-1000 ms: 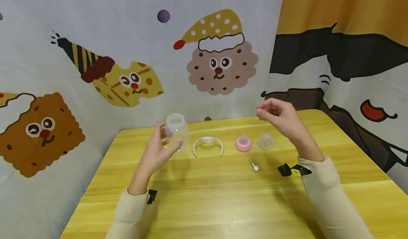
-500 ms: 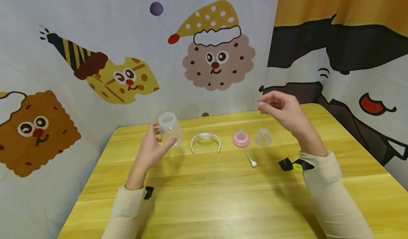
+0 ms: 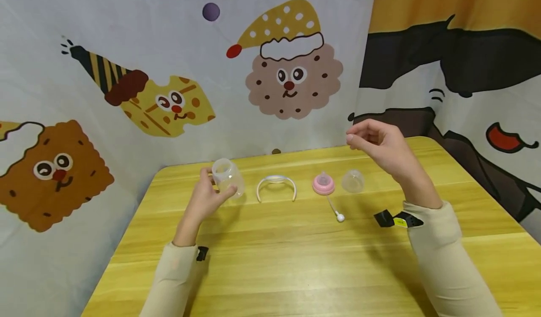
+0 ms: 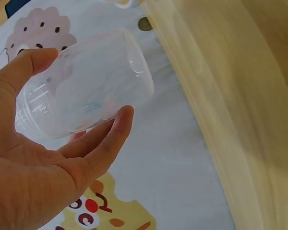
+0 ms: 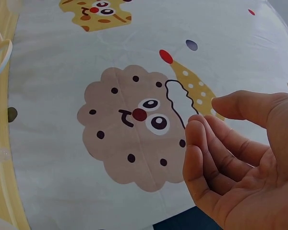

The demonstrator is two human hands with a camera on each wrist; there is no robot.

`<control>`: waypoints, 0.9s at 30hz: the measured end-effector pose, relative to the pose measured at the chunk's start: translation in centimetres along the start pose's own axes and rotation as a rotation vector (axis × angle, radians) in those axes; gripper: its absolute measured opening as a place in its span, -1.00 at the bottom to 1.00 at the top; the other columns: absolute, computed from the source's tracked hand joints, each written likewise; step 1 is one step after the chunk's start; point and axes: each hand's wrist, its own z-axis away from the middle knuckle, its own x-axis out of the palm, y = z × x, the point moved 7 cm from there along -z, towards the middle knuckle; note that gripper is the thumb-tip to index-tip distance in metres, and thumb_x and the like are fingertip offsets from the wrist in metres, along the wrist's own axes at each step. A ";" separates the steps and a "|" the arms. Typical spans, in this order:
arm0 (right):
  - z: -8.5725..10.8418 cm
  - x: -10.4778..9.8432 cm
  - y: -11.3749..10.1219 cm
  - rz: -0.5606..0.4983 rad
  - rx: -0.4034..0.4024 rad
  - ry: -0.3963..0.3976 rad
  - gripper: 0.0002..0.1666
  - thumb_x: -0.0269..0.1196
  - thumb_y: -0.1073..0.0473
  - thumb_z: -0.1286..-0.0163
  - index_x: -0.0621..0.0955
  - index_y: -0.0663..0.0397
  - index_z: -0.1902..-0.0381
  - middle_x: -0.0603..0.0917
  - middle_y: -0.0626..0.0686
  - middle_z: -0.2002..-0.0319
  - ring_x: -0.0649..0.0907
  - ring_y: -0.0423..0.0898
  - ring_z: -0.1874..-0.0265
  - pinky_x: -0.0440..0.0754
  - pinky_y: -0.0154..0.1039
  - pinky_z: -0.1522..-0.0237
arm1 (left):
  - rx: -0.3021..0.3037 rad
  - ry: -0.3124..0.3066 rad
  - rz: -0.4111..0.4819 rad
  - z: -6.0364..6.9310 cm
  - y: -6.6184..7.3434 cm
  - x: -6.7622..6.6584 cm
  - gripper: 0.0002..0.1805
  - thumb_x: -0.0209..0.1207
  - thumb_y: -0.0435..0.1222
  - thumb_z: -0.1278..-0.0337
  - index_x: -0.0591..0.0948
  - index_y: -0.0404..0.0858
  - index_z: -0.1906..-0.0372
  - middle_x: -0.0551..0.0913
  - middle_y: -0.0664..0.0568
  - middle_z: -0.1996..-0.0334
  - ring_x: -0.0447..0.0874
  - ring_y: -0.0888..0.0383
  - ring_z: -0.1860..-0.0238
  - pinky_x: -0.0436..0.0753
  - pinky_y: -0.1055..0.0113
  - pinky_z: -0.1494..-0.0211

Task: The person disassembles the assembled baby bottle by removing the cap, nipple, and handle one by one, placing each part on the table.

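Observation:
My left hand (image 3: 204,198) grips a clear baby bottle body (image 3: 230,181) above the table's back left, thumb on one side and fingers on the other. The bottle's open mouth tips toward me and left. In the left wrist view the see-through bottle (image 4: 93,81) looks bare inside. My right hand (image 3: 384,150) hovers over the back right with loosely curled fingers and nothing between them. Below it lie a clear dome cap (image 3: 352,181) and a pink collar with a nipple (image 3: 323,185). A thin straw with a white weighted end (image 3: 340,217) trails from the collar.
A whitish curved double handle (image 3: 276,179) lies between the bottle and the pink collar. The wooden table (image 3: 279,270) ends at the back against a cartoon-printed cloth (image 3: 236,134). Each wrist wears a black strap.
The left hand has lowered slightly, and the bottle has tilted further, its mouth now facing me more. The right hand stays raised, nearly unchanged. The head view has shifted slightly.

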 end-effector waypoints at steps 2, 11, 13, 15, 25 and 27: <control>0.0 0.0 0.0 0.000 0.003 -0.003 -0.73 0.35 0.16 -0.55 0.68 0.25 -0.04 0.73 -0.09 0.26 0.69 -0.13 0.27 0.62 -0.38 0.17 | -0.012 -0.003 0.003 -0.2 -0.4 0.1 -0.09 0.41 -0.20 -0.34 0.11 -0.44 -0.51 0.52 -0.44 -0.32 0.65 -0.29 -0.22 0.73 -0.05 -0.08; 0.2 0.1 -0.2 -0.003 -0.010 -0.025 -0.74 0.35 0.18 -0.55 0.68 0.25 -0.06 0.72 -0.08 0.27 0.69 -0.15 0.27 0.62 -0.40 0.15 | -0.016 -0.028 0.006 -0.7 -2.0 1.0 -0.15 0.37 -0.27 -0.39 0.09 -0.54 -0.47 0.50 -0.54 -0.30 0.57 -0.36 -0.31 0.70 -0.13 -0.18; 0.2 0.0 -0.3 -0.001 -0.014 -0.026 -0.75 0.34 0.18 -0.55 0.68 0.24 -0.05 0.71 -0.08 0.27 0.69 -0.16 0.27 0.62 -0.41 0.16 | -0.023 -0.034 0.006 -0.8 -2.3 1.3 -0.14 0.35 -0.27 -0.41 0.07 -0.53 -0.48 0.47 -0.55 -0.33 0.52 -0.37 -0.36 0.66 -0.19 -0.24; 0.3 -0.1 -0.2 0.001 -0.014 -0.029 -0.75 0.33 0.18 -0.56 0.68 0.24 -0.06 0.71 -0.07 0.27 0.68 -0.16 0.27 0.61 -0.41 0.16 | -0.034 -0.040 0.006 -0.9 -2.5 1.6 -0.13 0.34 -0.26 -0.43 0.06 -0.54 -0.50 0.44 -0.57 -0.36 0.48 -0.41 -0.39 0.63 -0.23 -0.27; 0.2 -0.2 -0.2 0.011 -0.035 -0.031 -0.75 0.31 0.21 -0.57 0.67 0.27 -0.06 0.71 0.00 0.25 0.68 -0.15 0.28 0.62 -0.39 0.18 | -0.073 -0.080 -0.088 -0.7 -2.8 1.8 -0.06 0.30 -0.15 -0.49 -0.01 -0.55 -0.55 0.38 -0.64 -0.36 0.46 -0.50 -0.37 0.61 -0.28 -0.28; 0.2 -0.2 -0.1 0.013 -0.026 -0.037 -0.75 0.31 0.19 -0.57 0.67 0.24 -0.07 0.71 0.02 0.24 0.68 -0.14 0.27 0.62 -0.38 0.17 | -0.073 -0.090 -0.114 -0.7 -2.8 1.8 -0.07 0.29 -0.13 -0.49 0.01 -0.55 -0.55 0.40 -0.64 -0.35 0.46 -0.50 -0.37 0.61 -0.28 -0.27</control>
